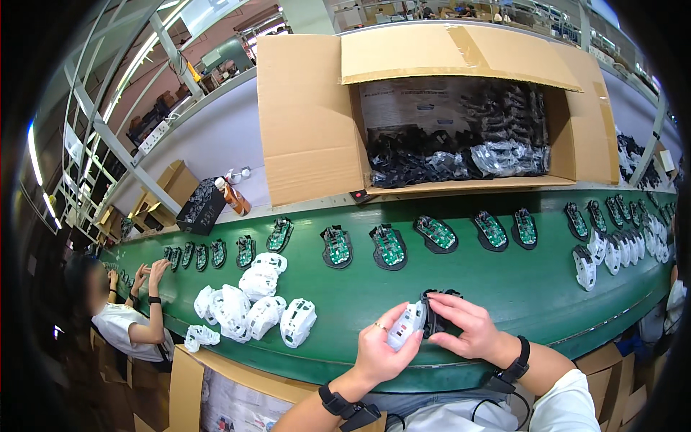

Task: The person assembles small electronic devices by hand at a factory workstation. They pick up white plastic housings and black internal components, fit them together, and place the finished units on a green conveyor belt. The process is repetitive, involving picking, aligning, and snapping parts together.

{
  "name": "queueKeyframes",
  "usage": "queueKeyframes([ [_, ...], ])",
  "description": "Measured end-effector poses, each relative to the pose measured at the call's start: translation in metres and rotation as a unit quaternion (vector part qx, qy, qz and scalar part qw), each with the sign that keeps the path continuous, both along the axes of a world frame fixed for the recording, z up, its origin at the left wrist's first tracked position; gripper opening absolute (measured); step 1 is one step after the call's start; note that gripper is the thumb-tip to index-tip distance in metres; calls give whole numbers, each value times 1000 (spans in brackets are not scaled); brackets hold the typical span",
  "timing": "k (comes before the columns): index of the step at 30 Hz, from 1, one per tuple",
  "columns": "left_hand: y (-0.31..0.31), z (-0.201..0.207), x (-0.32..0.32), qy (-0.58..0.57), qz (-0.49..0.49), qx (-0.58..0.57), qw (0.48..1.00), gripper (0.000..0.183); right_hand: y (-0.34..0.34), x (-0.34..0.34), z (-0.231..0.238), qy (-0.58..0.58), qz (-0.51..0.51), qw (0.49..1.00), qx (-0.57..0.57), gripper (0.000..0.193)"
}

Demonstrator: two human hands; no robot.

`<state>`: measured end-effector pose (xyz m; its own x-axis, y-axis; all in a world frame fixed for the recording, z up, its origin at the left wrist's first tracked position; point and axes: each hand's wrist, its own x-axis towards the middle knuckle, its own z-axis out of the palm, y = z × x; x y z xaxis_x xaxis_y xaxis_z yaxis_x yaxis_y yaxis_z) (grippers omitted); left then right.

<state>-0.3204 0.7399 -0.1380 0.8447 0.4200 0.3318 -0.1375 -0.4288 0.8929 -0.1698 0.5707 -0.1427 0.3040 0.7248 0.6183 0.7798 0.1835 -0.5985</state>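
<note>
Above the near edge of the green belt, my left hand [381, 349] grips a white computer mouse shell [406, 327] between thumb and fingers. My right hand [469, 330] is closed around a black mouse base [433, 317], mostly hidden by the fingers. Shell and base meet side by side between the two hands; whether they are joined I cannot tell. To the left lies a loose pile of white mouse shells [234, 311], with one shell [297, 322] at its right side. Black mouse bases with green circuit boards [389, 245] stand in a row along the belt's far side.
A large open carton [309, 129] with black parts and clear bags stands behind the belt [345, 302]. More white shells [586, 266] lie at the right. A bottle [234, 198] and a black bin [200, 209] sit back left. Another person [137, 327] works at the far left.
</note>
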Motion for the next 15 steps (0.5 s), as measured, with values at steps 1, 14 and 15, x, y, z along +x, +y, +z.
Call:
queueKeyframes([
  [1, -1, 1, -1, 5, 4, 13, 1000, 52, 1, 0, -1, -16, -1, 1000, 8, 59],
  [14, -3, 5, -5, -19, -3, 118, 993, 43, 7, -13, 1, 54, -28, 998, -13, 61],
  [15, -4, 4, -5, -16, -6, 111, 994, 43, 8, -12, 0, 47, -27, 998, -15, 61],
])
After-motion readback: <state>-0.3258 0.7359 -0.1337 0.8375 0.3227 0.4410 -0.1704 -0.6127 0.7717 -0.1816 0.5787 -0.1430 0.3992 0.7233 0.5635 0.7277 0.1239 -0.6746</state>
